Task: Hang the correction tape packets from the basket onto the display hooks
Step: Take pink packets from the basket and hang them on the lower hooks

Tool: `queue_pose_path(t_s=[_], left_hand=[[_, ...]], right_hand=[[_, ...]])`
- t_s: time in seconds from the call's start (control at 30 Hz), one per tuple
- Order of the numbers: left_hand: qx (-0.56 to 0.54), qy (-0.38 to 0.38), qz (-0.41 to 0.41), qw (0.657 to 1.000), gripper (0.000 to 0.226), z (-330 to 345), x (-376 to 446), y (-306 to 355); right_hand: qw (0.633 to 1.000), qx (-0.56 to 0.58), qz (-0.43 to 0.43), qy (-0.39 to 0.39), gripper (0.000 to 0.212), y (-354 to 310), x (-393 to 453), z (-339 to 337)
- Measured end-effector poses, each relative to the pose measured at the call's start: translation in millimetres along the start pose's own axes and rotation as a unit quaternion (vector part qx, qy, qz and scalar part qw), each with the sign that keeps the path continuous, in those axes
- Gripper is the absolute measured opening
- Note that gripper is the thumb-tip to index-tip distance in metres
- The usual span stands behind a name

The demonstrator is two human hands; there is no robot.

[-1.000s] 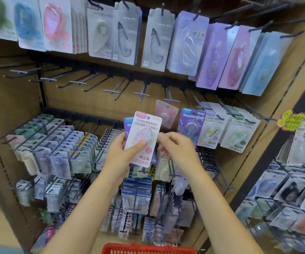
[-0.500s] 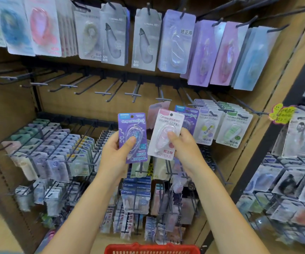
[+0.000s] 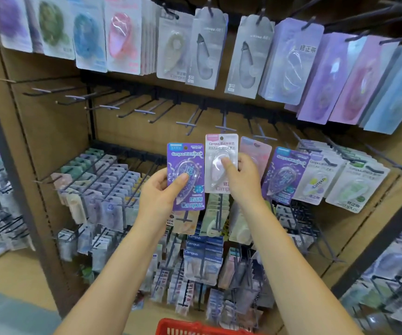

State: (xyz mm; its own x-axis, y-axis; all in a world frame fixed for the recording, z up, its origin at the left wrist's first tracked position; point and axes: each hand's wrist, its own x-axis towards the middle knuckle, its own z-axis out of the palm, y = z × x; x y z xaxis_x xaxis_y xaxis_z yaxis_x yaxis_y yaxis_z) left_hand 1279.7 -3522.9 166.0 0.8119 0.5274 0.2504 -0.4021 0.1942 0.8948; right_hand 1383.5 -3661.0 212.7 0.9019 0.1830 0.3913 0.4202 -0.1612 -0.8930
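My left hand (image 3: pixel 160 191) grips a purple Campus correction tape packet (image 3: pixel 186 176), thumb across its blister. My right hand (image 3: pixel 241 180) pinches a pale pink and white packet (image 3: pixel 220 153) right beside it, raised just below an empty hook (image 3: pixel 224 126) of the middle row. Behind my right hand a pink packet (image 3: pixel 255 151) hangs on a hook, and a purple one (image 3: pixel 284 175) hangs to its right. The red basket (image 3: pixel 195 328) shows only its rim at the bottom edge.
Several bare black hooks (image 3: pixel 132 110) jut from the middle rail toward me. Larger packets (image 3: pixel 204 49) fill the top row. White and green packets (image 3: pixel 347 187) hang at the right, and dense racks of small packets (image 3: pixel 103 189) stick out below and left.
The pink packet went from my left hand's stack into my right hand, uncovering the purple one. Both packets have since risen toward the middle row of hooks.
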Motion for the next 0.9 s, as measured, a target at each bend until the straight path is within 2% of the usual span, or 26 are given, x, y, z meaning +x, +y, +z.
queue_pose_path(t_s=[0.13,0.2,0.3,0.33,0.37,0.43,0.5,0.73,0.9], left_hand=[[-0.003,-0.013,-0.011,1.0,0.018,2.6,-0.6,-4.4],[-0.011,-0.013,-0.017,1.0,0.017,5.8,-0.9,-7.0],[-0.014,-0.024,-0.023,0.999,0.022,13.5,-0.6,-9.7],[-0.017,-0.031,-0.025,0.999,0.021,17.5,-0.6,-10.5],[-0.021,-0.038,-0.026,0.999,0.019,23.2,-1.7,-10.0],[-0.036,-0.061,-0.03,0.997,0.017,38.5,-4.5,-8.6],[-0.056,-0.097,-0.047,0.993,0.021,58.5,-6.7,-8.2],[-0.008,-0.197,-0.071,0.978,0.013,132.2,-6.8,-20.1],[0.023,-0.189,-0.086,0.978,0.016,162.8,-12.3,-27.5]], right_hand=[[0.999,0.002,0.003,0.039,0.031,-7.5,-0.1,-0.9],[0.998,-0.029,-0.023,0.055,0.036,-11.2,-7.5,-7.7],[0.993,-0.071,-0.068,0.072,0.015,-3.9,-19.8,-24.0],[0.996,-0.057,-0.057,0.049,0.005,-0.7,-23.6,-30.8],[0.999,-0.035,-0.035,0.01,0.003,1.3,-28.2,-37.5],[0.997,0.006,0.012,-0.076,0.008,5.1,-37.4,-50.7],[0.995,0.018,0.016,-0.102,0.007,8.8,-45.8,-65.2],[0.998,0.055,0.025,-0.006,0.008,25.3,-52.7,-129.1],[0.996,0.057,0.061,0.028,0.013,34.1,-47.6,-151.1]])
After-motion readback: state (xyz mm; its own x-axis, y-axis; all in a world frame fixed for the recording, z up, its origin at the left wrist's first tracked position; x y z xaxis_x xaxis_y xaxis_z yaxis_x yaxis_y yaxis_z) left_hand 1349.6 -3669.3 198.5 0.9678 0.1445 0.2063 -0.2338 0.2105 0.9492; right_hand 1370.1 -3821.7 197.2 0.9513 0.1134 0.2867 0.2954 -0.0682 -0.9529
